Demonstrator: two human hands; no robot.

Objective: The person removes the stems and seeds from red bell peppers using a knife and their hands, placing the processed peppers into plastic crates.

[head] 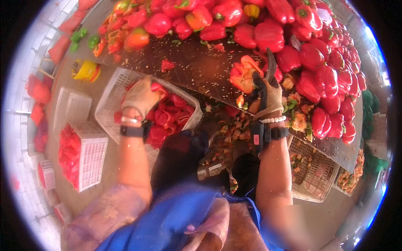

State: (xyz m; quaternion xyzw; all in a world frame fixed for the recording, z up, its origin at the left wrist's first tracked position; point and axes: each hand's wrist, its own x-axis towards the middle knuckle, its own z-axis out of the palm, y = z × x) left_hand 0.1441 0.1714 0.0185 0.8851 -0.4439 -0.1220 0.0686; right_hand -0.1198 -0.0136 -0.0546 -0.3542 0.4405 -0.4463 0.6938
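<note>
My left hand, in a tan work glove, is over a white plastic crate holding red bell pepper pieces. A red piece shows at its fingers; whether it grips that piece cannot be told. My right hand, in a tan and black glove, holds a dark-bladed knife, blade pointing away from me. Its thumb and fingers are also at a cut-open red-orange bell pepper above the dark tabletop. Whole red bell peppers are heaped along the far and right sides.
A crate of red pieces stands on the floor at left, near a yellow container. Green peppers lie at upper left. Another crate with scraps is below the table's right edge. Trimmings lie between the table and my legs.
</note>
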